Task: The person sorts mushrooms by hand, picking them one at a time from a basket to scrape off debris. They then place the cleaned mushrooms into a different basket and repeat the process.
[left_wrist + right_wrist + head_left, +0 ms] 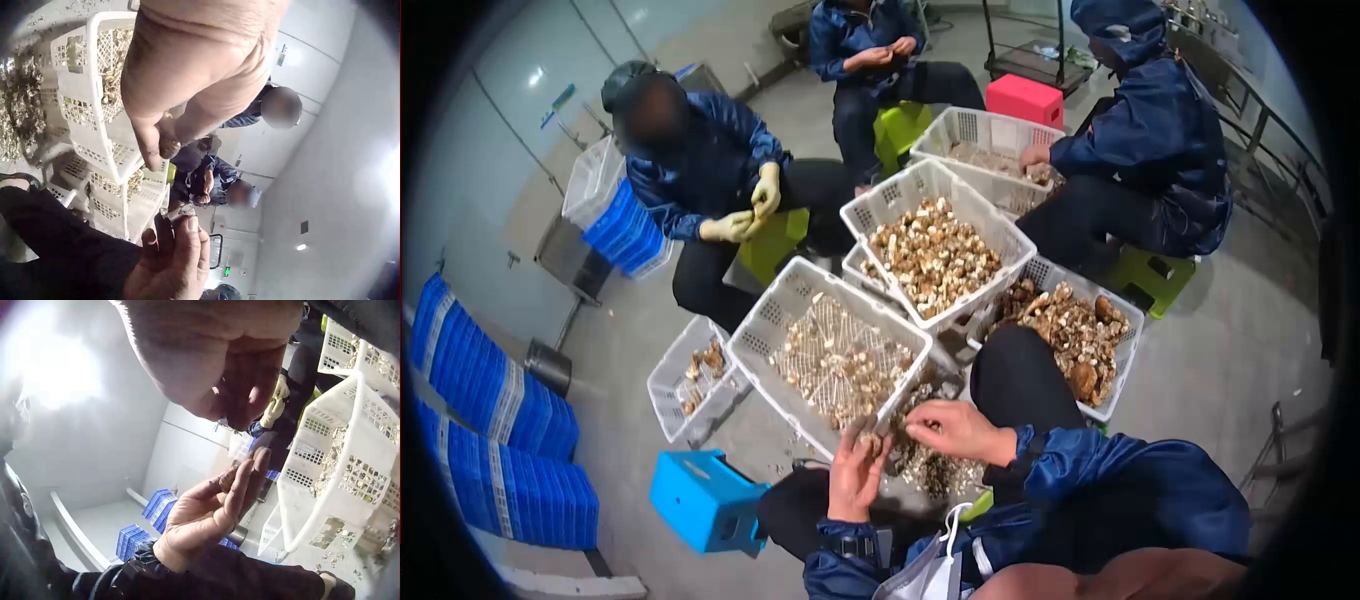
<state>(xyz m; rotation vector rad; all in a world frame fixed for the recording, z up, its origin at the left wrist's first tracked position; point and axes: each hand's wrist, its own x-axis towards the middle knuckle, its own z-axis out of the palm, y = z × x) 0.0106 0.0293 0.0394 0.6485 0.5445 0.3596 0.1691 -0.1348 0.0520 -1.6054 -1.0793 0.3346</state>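
In the head view, my left hand [855, 478] holds a small brown mushroom [871, 440] between thumb and fingers, over the front corner of a white crate [832, 352]. The mushroom [169, 147] shows at the fingertips in the left wrist view. Just to its right, my right hand [962, 432] has thumb and fingers pinched together, a short gap from the left. Between them is a small pale, thin piece [181, 211], too blurred to name. In the right wrist view the left hand [203, 515] faces the right hand [219, 356].
Crates of mushrooms [935, 255] and brown mushroom pieces [1072, 340] stand ahead and right. Trimmings [935, 468] lie on the floor between my legs. A blue stool [705, 498] and a small crate [692, 385] stand left. Three seated people work around the crates.
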